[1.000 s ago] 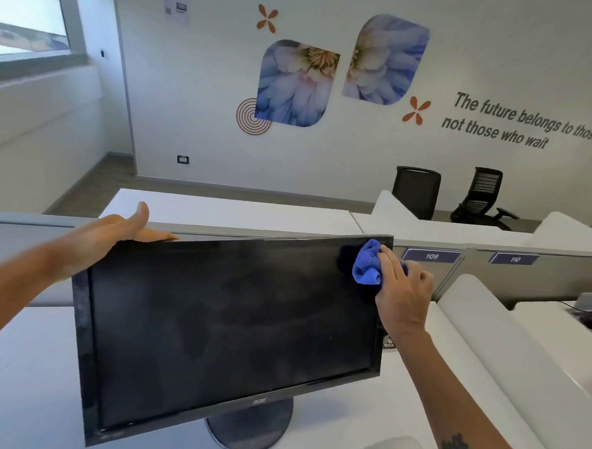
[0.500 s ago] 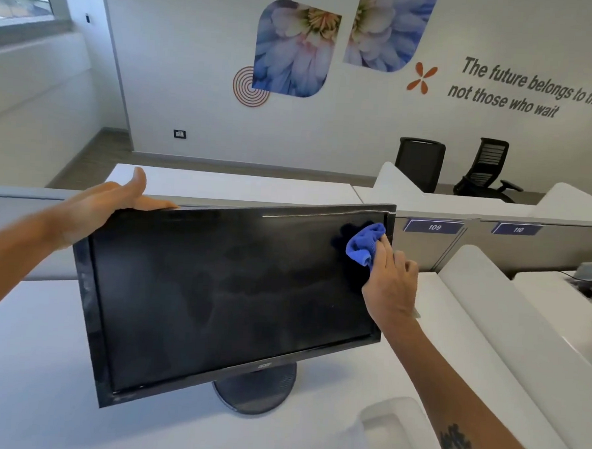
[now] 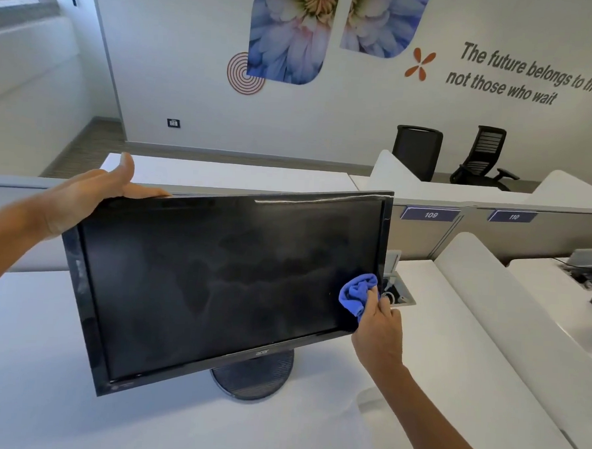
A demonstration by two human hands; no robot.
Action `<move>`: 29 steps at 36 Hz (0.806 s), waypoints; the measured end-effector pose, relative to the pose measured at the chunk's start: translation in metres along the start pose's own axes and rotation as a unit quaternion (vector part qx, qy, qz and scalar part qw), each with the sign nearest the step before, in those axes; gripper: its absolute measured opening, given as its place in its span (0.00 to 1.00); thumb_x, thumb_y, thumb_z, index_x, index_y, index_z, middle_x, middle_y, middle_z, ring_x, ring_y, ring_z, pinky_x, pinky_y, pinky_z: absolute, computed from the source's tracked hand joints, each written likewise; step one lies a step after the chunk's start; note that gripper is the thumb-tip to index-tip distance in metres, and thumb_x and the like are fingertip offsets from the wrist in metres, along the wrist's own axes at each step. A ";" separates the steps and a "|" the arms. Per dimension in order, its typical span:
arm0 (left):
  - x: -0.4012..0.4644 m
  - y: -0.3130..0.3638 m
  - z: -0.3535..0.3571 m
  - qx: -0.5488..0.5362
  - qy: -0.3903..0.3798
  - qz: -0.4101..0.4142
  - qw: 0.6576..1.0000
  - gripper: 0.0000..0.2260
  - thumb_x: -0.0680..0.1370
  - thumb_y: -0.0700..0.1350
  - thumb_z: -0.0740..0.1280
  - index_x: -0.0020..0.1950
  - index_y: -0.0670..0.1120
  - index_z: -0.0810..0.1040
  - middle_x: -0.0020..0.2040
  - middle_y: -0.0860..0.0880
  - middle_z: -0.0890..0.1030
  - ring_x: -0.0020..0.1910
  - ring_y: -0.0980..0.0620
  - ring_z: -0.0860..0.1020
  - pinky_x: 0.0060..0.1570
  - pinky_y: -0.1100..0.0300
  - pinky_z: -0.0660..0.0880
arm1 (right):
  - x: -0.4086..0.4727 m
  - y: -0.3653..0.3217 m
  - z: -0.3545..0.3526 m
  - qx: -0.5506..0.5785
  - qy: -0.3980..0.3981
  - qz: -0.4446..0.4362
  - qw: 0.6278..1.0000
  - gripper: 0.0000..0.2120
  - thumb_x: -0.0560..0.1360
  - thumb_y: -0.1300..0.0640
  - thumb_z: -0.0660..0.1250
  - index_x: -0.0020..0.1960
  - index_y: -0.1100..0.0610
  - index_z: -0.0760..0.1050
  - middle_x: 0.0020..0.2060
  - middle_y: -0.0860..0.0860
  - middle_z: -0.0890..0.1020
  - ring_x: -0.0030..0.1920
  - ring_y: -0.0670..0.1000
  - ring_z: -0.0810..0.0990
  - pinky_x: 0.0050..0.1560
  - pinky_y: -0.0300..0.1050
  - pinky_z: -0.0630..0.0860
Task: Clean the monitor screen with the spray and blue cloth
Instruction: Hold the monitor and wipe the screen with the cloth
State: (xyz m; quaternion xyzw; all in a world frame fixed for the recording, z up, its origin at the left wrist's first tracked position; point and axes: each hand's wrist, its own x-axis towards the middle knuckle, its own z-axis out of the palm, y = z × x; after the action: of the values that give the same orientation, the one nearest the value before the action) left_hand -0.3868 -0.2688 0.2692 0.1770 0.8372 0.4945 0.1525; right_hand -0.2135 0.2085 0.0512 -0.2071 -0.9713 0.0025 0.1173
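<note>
A black monitor [image 3: 216, 282] stands tilted on a round base [image 3: 252, 376] on the white desk [image 3: 23, 364]. Its dark screen shows smeary streaks. My left hand [image 3: 83, 196] holds the monitor's top left corner, thumb raised and fingers over the top edge. My right hand [image 3: 378, 331] grips a bunched blue cloth [image 3: 358, 292] and presses it on the screen near the lower right corner. No spray bottle is in view.
A grey partition [image 3: 493, 231] with labels 109 and 110 runs behind the monitor. A cable port [image 3: 397, 295] is set in the desk right of the screen. White dividers [image 3: 488, 320] and another desk lie to the right. Two black chairs [image 3: 445, 153] stand by the far wall.
My right hand has wiped the blue cloth down the screen's right side, from the upper right corner to near the lower right corner. My left hand stays on the top left corner.
</note>
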 end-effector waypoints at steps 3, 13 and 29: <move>-0.002 0.002 0.001 0.000 0.006 0.003 1.000 0.39 0.71 0.83 0.49 0.61 0.62 0.87 0.67 0.60 0.84 0.72 0.53 0.76 0.79 0.49 0.63 | -0.013 0.000 0.003 0.021 -0.032 0.025 0.999 0.39 0.68 0.61 0.82 0.75 0.65 0.71 0.55 0.58 0.83 0.41 0.51 0.72 0.42 0.42 0.75; -0.007 0.006 0.005 -0.014 0.001 -0.018 1.000 0.43 0.67 0.85 0.50 0.62 0.60 0.87 0.65 0.55 0.85 0.68 0.48 0.80 0.75 0.46 0.69 | -0.040 0.002 0.020 0.041 -0.090 0.067 0.993 0.39 0.72 0.55 0.79 0.78 0.58 0.65 0.56 0.53 0.79 0.46 0.49 0.70 0.47 0.37 0.68; -0.015 0.015 0.010 0.027 0.018 -0.013 0.999 0.40 0.68 0.86 0.47 0.58 0.66 0.87 0.58 0.69 0.84 0.64 0.62 0.77 0.71 0.61 0.64 | -0.025 0.010 0.004 -0.062 -0.155 -0.042 0.985 0.30 0.74 0.46 0.77 0.68 0.53 0.67 0.58 0.50 0.77 0.50 0.49 0.67 0.54 0.42 0.62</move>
State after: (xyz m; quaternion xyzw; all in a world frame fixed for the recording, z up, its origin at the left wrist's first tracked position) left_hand -0.3670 -0.2606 0.2788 0.1613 0.8549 0.4732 0.1387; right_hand -0.1886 0.2074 0.0416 -0.1702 -0.9838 -0.0304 -0.0477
